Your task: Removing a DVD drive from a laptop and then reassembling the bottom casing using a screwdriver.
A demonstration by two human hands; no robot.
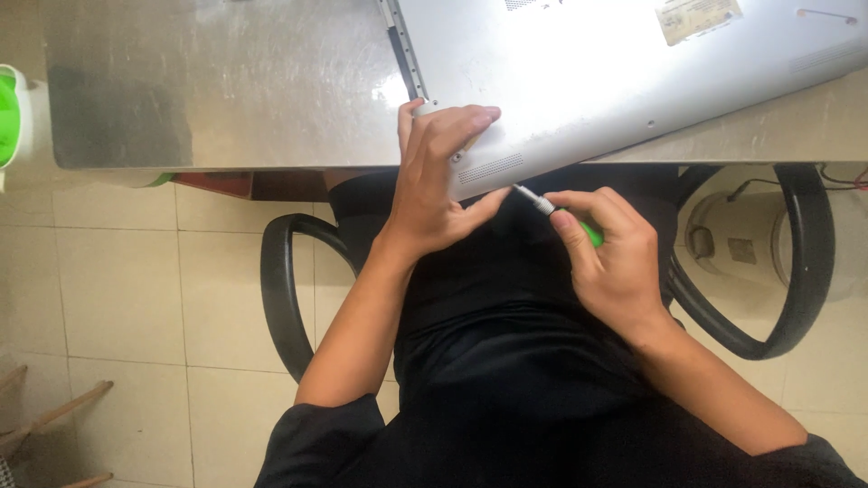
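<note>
From the head camera, my left hand (pixel 434 185) lies spread over the near corner of the upturned silver laptop (pixel 579 81), fingers flat on its base, thumb stretched toward the tool's tip. My right hand (pixel 610 258) has its grip pinched shut around a green-handled screwdriver (pixel 561 217) — the metal shaft points at the laptop's edge, just beside my left thumb. The laptop rests on the shiny metal surface (pixel 226 81), its corner hanging over the edge above my lap. Black chair arms (pixel 280 298) curve either side of me — pale floor tiles (pixel 117 298) below.
</note>
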